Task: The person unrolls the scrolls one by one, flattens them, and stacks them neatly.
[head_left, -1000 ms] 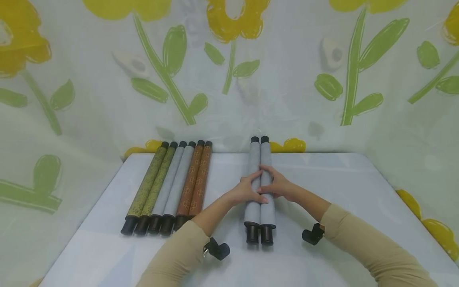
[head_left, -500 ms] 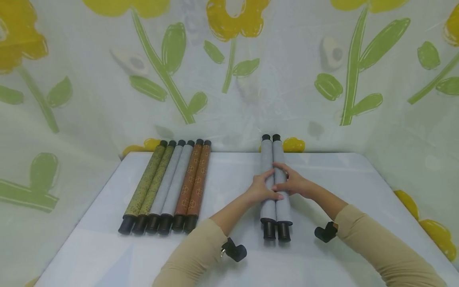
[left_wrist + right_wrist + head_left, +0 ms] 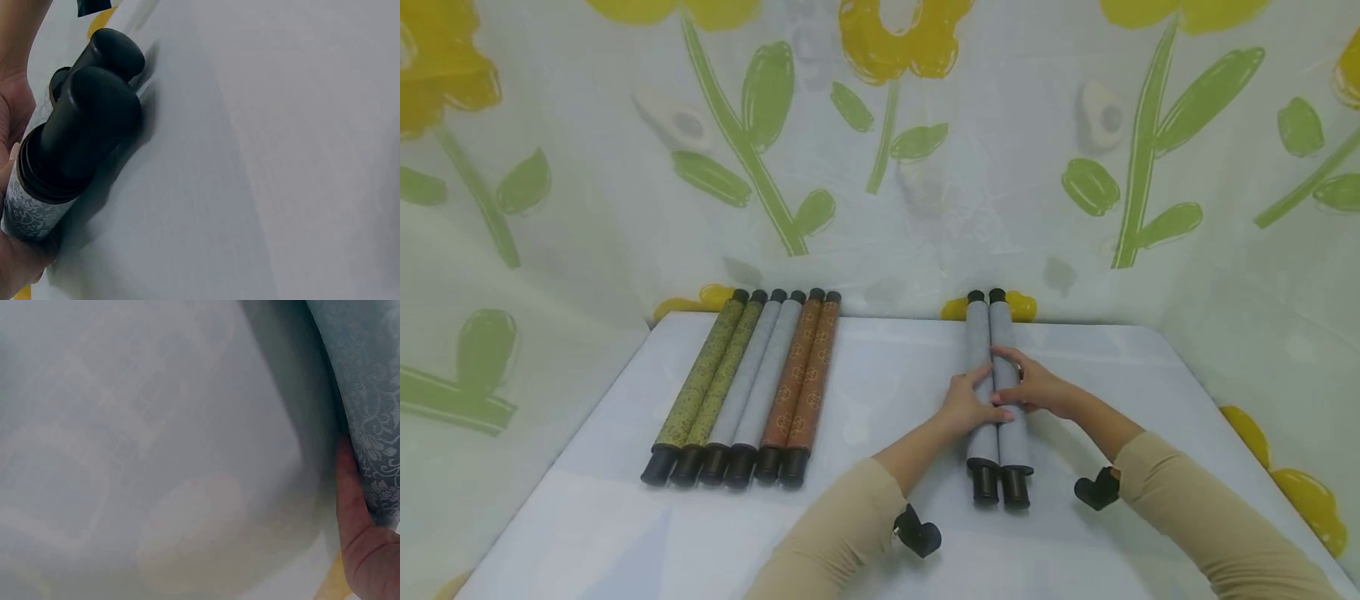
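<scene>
Grey scroll pair [image 3: 996,392] lay on the table's [image 3: 887,392] right side; my left hand [image 3: 966,406] and right hand [image 3: 1037,389] clasped it mid-length, probably keeping both rolls together, well apart from the six-scroll row [image 3: 748,387].

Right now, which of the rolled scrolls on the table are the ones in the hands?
The grey pair lying apart on the right. The left hand and right hand grip its middle; the six-scroll row lies untouched on the left.
</scene>
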Demonstrator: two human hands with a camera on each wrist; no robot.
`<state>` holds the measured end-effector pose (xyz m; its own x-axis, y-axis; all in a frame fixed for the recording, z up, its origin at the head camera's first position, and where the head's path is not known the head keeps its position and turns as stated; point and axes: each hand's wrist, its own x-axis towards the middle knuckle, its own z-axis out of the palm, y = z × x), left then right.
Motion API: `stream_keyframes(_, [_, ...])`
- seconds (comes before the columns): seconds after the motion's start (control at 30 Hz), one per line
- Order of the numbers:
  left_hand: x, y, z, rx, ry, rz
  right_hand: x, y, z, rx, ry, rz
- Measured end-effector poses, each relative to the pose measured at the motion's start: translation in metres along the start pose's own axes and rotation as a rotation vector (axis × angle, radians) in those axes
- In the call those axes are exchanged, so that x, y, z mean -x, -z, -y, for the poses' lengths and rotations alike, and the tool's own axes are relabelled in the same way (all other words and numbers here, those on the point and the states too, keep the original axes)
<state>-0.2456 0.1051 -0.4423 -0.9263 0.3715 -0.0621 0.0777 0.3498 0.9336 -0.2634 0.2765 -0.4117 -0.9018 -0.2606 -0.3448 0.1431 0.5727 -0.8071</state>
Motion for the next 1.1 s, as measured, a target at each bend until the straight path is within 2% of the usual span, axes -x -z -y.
stream_keyframes(0.33, [-0.002,-0.009,-0.005,0.103,0.051,0.066,0.0,0.016,-0.002,-0.004,-0.038,0.066])
stream_keyframes(0.47, [-0.003,-0.012,-0.003,0.089,0.083,0.087,-0.003,0.02,-0.003,-0.013,-0.023,0.1])
stream_keyframes(0.63, [-0.003,-0.012,-0.002,0.047,0.09,0.122,-0.006,0.021,-0.005,-0.034,-0.035,0.102])
stream_keyframes(0.8, [-0.004,-0.012,-0.001,-0.06,0.107,0.086,-0.008,0.021,-0.008,-0.054,-0.04,0.083])
stream_keyframes(0.87, [-0.005,-0.012,-0.001,-0.084,0.109,0.058,-0.008,0.021,-0.008,-0.039,-0.016,0.073])
stream_keyframes(1.03, [-0.005,-0.013,0.001,-0.087,0.086,0.0,-0.011,0.021,-0.008,0.031,0.08,0.041])
stream_keyframes(1.1, [-0.004,-0.015,0.002,-0.098,0.074,-0.012,-0.011,0.022,-0.009,0.038,0.087,0.037])
